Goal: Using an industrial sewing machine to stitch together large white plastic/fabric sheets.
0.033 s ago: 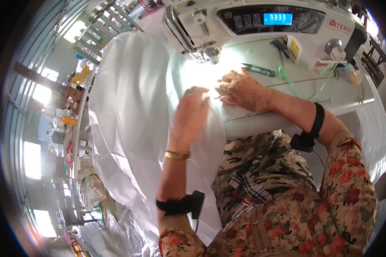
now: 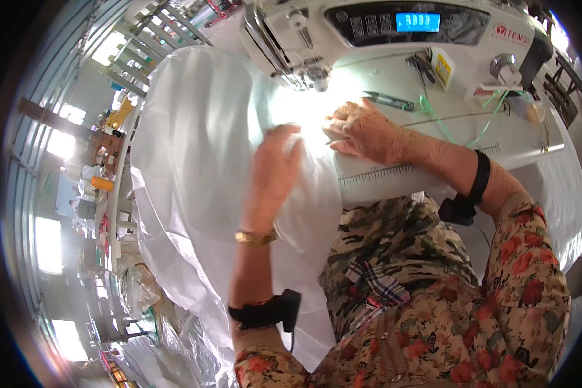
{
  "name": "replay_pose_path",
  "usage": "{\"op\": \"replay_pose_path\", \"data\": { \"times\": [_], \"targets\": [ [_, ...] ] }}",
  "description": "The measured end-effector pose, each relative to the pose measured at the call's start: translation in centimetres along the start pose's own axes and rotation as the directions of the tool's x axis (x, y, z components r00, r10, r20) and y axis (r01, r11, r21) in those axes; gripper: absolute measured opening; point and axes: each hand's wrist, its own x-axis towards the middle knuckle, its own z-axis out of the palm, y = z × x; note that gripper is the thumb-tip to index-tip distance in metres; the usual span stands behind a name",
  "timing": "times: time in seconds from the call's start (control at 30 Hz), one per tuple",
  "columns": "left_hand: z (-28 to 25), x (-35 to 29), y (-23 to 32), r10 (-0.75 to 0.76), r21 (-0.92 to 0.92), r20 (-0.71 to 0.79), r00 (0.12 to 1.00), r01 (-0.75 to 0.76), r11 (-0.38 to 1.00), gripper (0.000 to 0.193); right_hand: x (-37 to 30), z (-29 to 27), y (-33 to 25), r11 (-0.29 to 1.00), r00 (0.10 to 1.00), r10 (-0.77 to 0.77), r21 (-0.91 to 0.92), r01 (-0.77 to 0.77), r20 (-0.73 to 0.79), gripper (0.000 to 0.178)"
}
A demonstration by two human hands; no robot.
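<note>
The left hand [image 2: 273, 174] has been moved slightly leftward since the earlier frame, away from the right hand [image 2: 372, 134], whose place has hardly been changed. Nearest, a floral shirt [image 2: 427, 323] and camouflage trousers [image 2: 398, 242] are seen, with a checked cloth [image 2: 378, 282] laid across them. White fabric [image 2: 197, 149] is spread beneath the left hand, left of the machine's needle area, and draped toward the lap. The left hand is blurred; whether fabric is gripped cannot be told. The right hand's fingers are bent near the glare, and their hold cannot be told either. Beyond the right hand, a dark pen-like tool [image 2: 389, 101] and green thread [image 2: 436, 119] are lain on the tabletop [image 2: 375, 187], below the sewing machine [image 2: 394, 29]. Farther left, a crumpled plastic bag [image 2: 140, 284] is seen, its contents indistinct.
</note>
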Motion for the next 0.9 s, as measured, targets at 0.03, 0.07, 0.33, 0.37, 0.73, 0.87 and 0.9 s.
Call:
{"op": "replay_pose_path", "data": {
  "times": [0.03, 0.07, 0.33, 0.37, 0.73, 0.87, 0.9],
  "targets": [
    [-1.7, 1.1, -0.1, 0.022, 0.016, -0.056, 0.998, -0.022, 1.000, 0.022, -0.2, -0.3, 1.0, 0.999, 0.999, 0.031, -0.009, -0.031, 0.008, 0.033],
    [-3.2, 1.9, -1.5, 0.038, 0.047, -0.089, 0.995, -0.034, 0.998, 0.025, -0.7, -0.4, 1.7, 1.000, 1.000, 0.018, -0.009, -0.018, -0.011, 0.034],
    [-10.2, -2.5, -19.1, -0.406, 0.670, -0.339, 0.849, 0.521, 0.529, 0.075, -0.2, -0.5, 1.7, 0.998, 0.999, -0.023, 0.051, 0.025, -0.030, 0.041],
    [-9.3, -3.1, -18.8, -0.499, 0.651, -0.283, 0.819, 0.546, 0.528, 0.077, -0.1, -0.4, 1.6, 0.997, 0.997, -0.047, 0.064, 0.051, -0.066, 0.044],
    [-7.4, -5.1, -16.0, -0.427, 0.620, -0.278, 0.860, 0.500, 0.605, 0.012, 3.2, 0.9, -0.2, 0.999, 0.999, -0.017, 0.047, 0.019, -0.032, 0.018],
    [-10.9, -13.0, -17.8, -0.568, 0.760, -0.213, 0.795, 0.500, 0.415, 0.011, 2.9, 0.9, 0.5, 0.998, 0.999, 0.027, 0.057, -0.025, -0.044, 0.018],
    [-12.4, -17.8, -19.6, -0.594, 0.853, -0.122, 0.795, 0.390, 0.347, 0.011, 3.1, 0.7, 0.4, 0.998, 0.998, 0.007, 0.070, -0.002, -0.065, 0.018]
  ]
}}
